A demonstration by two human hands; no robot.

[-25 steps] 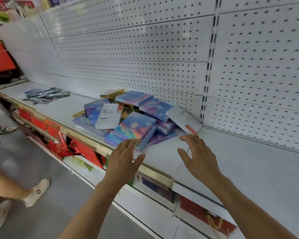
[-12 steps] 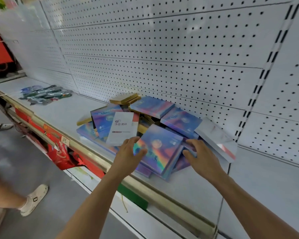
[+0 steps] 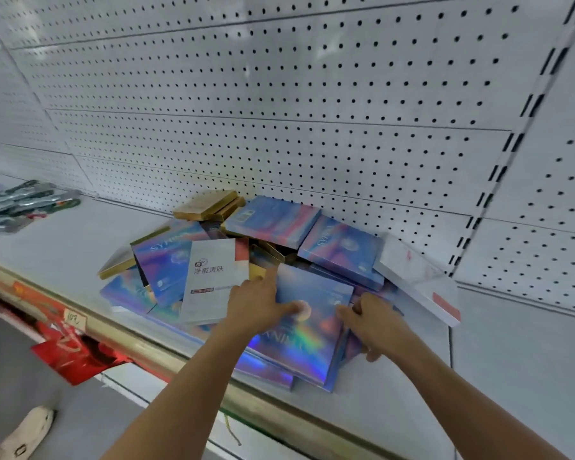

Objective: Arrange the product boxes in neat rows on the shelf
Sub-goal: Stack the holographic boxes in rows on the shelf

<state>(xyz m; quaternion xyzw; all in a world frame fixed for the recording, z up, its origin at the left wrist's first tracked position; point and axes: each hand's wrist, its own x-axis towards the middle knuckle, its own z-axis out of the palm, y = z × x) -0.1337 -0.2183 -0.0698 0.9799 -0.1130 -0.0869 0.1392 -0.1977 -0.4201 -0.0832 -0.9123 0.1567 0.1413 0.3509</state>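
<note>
**Both hands closed in on the top box of the pile**

Head view: Within the last second the hands have been brought forward from the shelf's front edge onto the pile. The left hand (image 3: 258, 303) is now laid on the left side of the nearest holographic box (image 3: 307, 340), fingers spread over its upper left corner and thumb on its face. The right hand (image 3: 375, 322) is curled round the box's right edge, thumb on top, fingers tucked beneath. The box is thus clamped between the two hands but is not yet lifted; it lies tilted on top of other boxes near the front of the white shelf (image 3: 512, 366). Sorting is judged to be only beginning: the heap of product boxes (image 3: 273, 224) lies unordered against the pegboard back panel (image 3: 279, 94), with a white box with printed characters (image 3: 213, 283), gold boxes (image 3: 205, 204) and a long white box (image 3: 415, 283) mixed in, none in rows.

How many boxes lie beneath the top layer cannot be told, since most are covered. The right fingertips are hidden under the box. A bundle of packets (image 3: 24, 204) at the far left is blurred and cut off, and a shoe (image 3: 27, 433) on the floor is only partly seen.
</note>
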